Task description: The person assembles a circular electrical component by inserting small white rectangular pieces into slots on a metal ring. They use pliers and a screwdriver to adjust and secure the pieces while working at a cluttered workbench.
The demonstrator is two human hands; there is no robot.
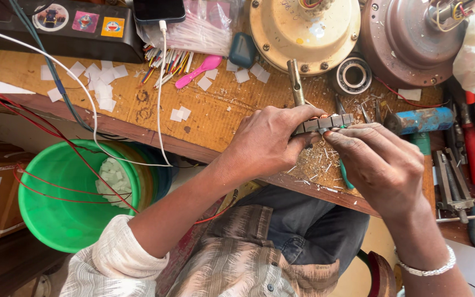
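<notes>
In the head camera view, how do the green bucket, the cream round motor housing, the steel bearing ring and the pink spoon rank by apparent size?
1. Green bucket, though it sits lower, farther from the camera.
2. Cream round motor housing, partly cut off at the top.
3. Pink spoon and steel bearing ring: too close to rank; the spoon is longer, the ring wider.

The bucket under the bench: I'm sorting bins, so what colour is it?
Bright green bucket, with red wire draped across it; the head view shows it.

hands: left hand (268,144) grips slotted metal core (325,122) | right hand (383,162) – fingertips touching it
</notes>
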